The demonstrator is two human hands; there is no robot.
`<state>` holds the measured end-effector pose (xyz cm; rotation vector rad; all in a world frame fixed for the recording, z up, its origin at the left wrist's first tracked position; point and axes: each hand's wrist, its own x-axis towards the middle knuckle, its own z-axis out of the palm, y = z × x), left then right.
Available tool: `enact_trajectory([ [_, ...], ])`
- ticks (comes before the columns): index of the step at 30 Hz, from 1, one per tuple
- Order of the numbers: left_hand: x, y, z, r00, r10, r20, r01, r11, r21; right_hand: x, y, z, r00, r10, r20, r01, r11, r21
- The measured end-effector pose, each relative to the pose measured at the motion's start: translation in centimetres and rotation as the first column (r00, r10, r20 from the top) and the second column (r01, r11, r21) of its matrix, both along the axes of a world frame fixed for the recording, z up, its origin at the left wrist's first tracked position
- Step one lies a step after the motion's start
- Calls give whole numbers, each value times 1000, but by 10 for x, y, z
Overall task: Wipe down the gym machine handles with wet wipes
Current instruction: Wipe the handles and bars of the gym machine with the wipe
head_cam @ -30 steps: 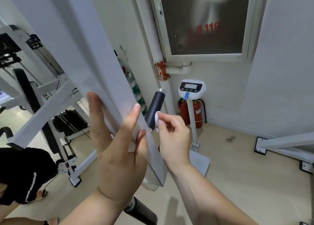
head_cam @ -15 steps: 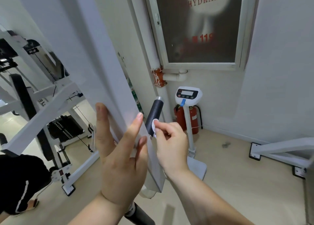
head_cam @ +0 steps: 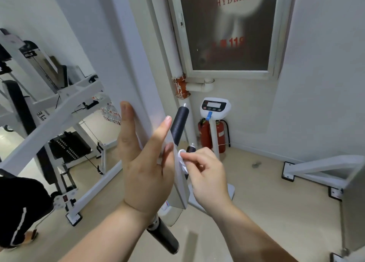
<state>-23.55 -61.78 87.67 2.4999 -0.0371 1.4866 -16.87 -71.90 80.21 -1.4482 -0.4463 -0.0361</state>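
A white machine arm (head_cam: 138, 68) slants down through the middle of the view. A black foam handle (head_cam: 179, 127) sticks up from behind its right edge, and a second black handle (head_cam: 164, 237) juts out below its lower end. My left hand (head_cam: 145, 163) lies flat against the arm, fingers spread, holding nothing. My right hand (head_cam: 205, 174) pinches a small white wet wipe (head_cam: 182, 161) against the arm's right edge, just below the base of the upper handle. A short dark stub (head_cam: 190, 149) shows right above my right fingers.
A white scale on a post (head_cam: 215, 111) and a red fire extinguisher (head_cam: 205, 136) stand in the corner behind. A hydrant cabinet (head_cam: 227, 28) hangs on the wall. A weight-stack machine (head_cam: 65, 143) stands left, a white floor frame (head_cam: 320, 167) right. A person in black (head_cam: 17, 212) is at lower left.
My right hand has slid the wipe down off the upper black handle to the arm's edge below it. My left hand stays flat on the arm. The view has shifted slightly.
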Motion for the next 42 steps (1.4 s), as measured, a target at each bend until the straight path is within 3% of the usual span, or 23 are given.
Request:
enact_trajectory([
  [3, -4, -3, 1, 999, -36, -8, 36, 999, -33, -12, -21, 2, 987, -60, -149, 67, 997, 41],
  [10, -23, -18, 1, 996, -81, -27, 81, 997, -20, -69, -67, 29, 951, -286, -119, 295, 953, 65],
  [13, -48, -25, -5, 963, -264, 61, 264, 965, 1, -110, -80, 39, 918, -371, -139, 386, 916, 108],
  [15, -73, -33, -16, 909, -417, 10, 416, 906, -71, -143, -86, 44, 902, -411, -134, 427, 894, 131],
  [17, -104, -43, -25, 789, -598, -139, 527, 776, -347, -179, -90, 43, 878, -465, -116, 476, 874, 98],
  [20, -142, -62, -37, 526, -829, -190, 413, 444, -795, -232, -96, 33, 829, -547, -113, 552, 833, 15],
  [22, -160, -74, -43, 414, -895, -166, 348, 324, -880, -264, -103, 25, 800, -582, -147, 586, 810, -22],
  [26, -196, -106, -54, 246, -961, -129, 187, 177, -966, -325, -136, 20, 705, -693, -151, 680, 721, -131],
  [31, -244, -166, -55, 43, -992, -117, 72, 120, -990, -396, -189, 16, 545, -822, -164, 793, 569, -217],
  [33, -262, -193, -59, -42, -989, -144, 57, 142, -988, -422, -214, 11, 497, -853, -159, 814, 521, -256],
  [39, -318, -308, -83, -436, -780, -449, 344, 317, -884, -511, -329, -6, 290, -943, -161, 899, 327, -293],
  [42, -358, -383, -91, -427, -734, -528, 437, 344, -831, -560, -400, -18, 266, -949, -167, 901, 306, -306],
])
